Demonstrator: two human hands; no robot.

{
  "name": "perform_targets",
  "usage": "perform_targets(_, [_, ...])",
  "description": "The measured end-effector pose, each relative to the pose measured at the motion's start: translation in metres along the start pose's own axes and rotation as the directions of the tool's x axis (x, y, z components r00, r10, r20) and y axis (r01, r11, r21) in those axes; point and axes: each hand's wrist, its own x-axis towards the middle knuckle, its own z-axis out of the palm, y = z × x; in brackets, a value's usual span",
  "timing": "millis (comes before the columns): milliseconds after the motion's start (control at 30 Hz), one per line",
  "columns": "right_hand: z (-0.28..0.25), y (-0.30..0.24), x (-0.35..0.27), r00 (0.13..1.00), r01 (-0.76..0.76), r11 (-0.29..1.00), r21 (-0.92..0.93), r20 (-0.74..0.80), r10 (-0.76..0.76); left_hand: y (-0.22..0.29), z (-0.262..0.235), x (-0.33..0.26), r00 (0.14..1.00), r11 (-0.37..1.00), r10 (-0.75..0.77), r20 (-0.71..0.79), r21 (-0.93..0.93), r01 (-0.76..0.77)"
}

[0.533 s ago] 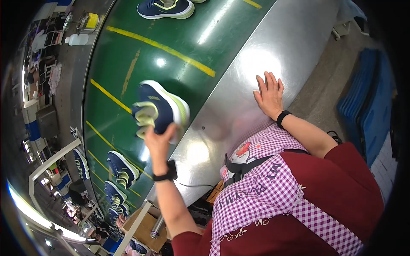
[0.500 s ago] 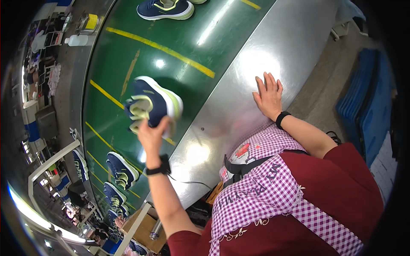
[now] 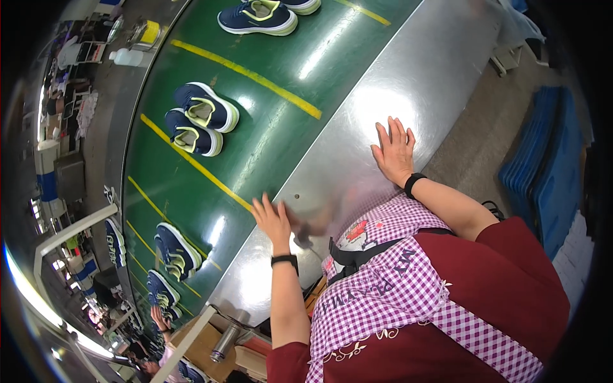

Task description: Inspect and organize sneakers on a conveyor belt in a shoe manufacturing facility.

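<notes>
A pair of navy sneakers with lime-green lining and white soles stands side by side on the green conveyor belt; the upper sneaker and the lower sneaker touch. Down and to their right, my left hand hovers near the belt's edge, empty, its fingers spread. My right hand rests over the metal side table, fingers apart, holding nothing. Black bands circle both wrists.
Another navy pair sits at the belt's far end. More sneakers lie lower left, where a co-worker's hand reaches in. Yellow lines cross the belt. Stacked blue panels stand at right, a metal roller below.
My left hand has let go of the sneakers, which now rest on the belt, and has drawn back right toward the metal edge. My right hand has barely shifted.
</notes>
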Motion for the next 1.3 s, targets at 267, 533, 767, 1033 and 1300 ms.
perform_targets(267, [0.015,-0.012,-0.004,0.999,0.011,1.0,-0.013,-0.037,-0.012,-0.046,-0.005,-0.198,0.662,0.663,-0.748,-0.033,-0.042,0.747])
perform_targets(533, [0.038,-0.023,-0.01,0.993,0.061,0.994,-0.091,-0.091,-0.07,-0.05,0.016,-0.209,0.632,0.639,-0.756,-0.171,0.015,0.769])
perform_targets(767, [0.047,-0.02,-0.001,0.991,0.08,0.99,-0.12,-0.1,-0.092,-0.05,0.029,-0.204,0.594,0.605,-0.776,-0.212,0.012,0.796])
perform_targets(1033, [0.054,-0.019,0.003,0.996,0.063,0.986,-0.153,-0.054,-0.073,-0.048,0.028,-0.202,0.577,0.599,-0.78,-0.243,-0.023,0.8])
perform_targets(1300, [0.057,-0.019,0.007,0.988,0.088,0.985,-0.148,-0.115,-0.106,-0.051,0.026,-0.195,0.589,0.621,-0.76,-0.275,-0.04,0.783])
